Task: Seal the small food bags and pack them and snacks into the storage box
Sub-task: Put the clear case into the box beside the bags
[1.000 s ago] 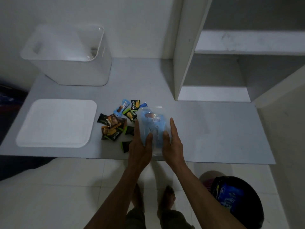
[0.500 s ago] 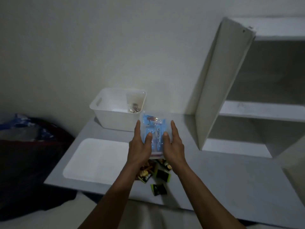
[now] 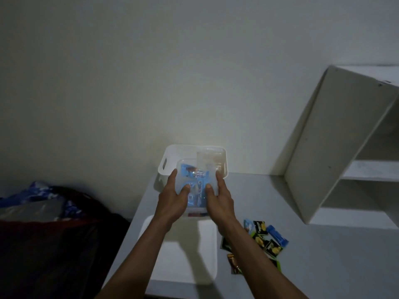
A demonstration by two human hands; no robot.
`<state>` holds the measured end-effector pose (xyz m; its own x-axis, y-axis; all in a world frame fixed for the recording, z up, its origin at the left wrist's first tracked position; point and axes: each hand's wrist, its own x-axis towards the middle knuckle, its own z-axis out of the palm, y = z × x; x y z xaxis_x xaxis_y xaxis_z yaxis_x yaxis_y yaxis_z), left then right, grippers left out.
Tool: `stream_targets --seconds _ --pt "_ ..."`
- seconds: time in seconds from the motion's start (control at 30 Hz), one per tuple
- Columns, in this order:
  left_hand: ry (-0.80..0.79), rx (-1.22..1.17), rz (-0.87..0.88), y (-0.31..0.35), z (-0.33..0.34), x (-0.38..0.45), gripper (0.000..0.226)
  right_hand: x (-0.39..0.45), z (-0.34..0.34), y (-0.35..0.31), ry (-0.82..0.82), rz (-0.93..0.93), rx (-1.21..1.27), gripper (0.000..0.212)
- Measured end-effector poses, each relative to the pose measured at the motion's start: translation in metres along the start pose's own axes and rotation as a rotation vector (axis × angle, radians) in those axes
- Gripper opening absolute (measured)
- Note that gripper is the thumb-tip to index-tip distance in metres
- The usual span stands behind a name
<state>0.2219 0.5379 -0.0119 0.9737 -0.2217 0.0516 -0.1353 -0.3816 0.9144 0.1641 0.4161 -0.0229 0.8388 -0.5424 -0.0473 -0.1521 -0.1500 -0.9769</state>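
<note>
Gripping food bag (image 3: 195, 186) | left hand (image 3: 172, 197), right hand (image 3: 220, 198) | fingers (image 3: 185, 189) curled

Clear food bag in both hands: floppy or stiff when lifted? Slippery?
The clear food bag is probably floppy: thin film, held from both sides by the left hand and right hand. Likely light, holding only small blue packets. The glossy film may be somewhat slippery.

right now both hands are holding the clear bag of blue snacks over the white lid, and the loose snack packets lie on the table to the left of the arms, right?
Not quite. The head view shows the loose snack packets lying to the right of the arms, not the left. The rest holds: left hand and right hand hold the clear bag above the white lid.
</note>
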Motion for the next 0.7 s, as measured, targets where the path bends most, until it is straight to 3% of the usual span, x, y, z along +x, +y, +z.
stream_targets --seconds 0.4,0.7 --pt "-0.068 -0.018 -0.029 -0.005 -0.019 0.191 0.066 0.154 0.060 -0.047 0.003 0.039 0.075 0.058" --pt "-0.163 -0.010 -0.164 -0.072 0.015 0.305 0.066 0.268 0.106 0.009 -0.039 0.134 0.079 0.055"
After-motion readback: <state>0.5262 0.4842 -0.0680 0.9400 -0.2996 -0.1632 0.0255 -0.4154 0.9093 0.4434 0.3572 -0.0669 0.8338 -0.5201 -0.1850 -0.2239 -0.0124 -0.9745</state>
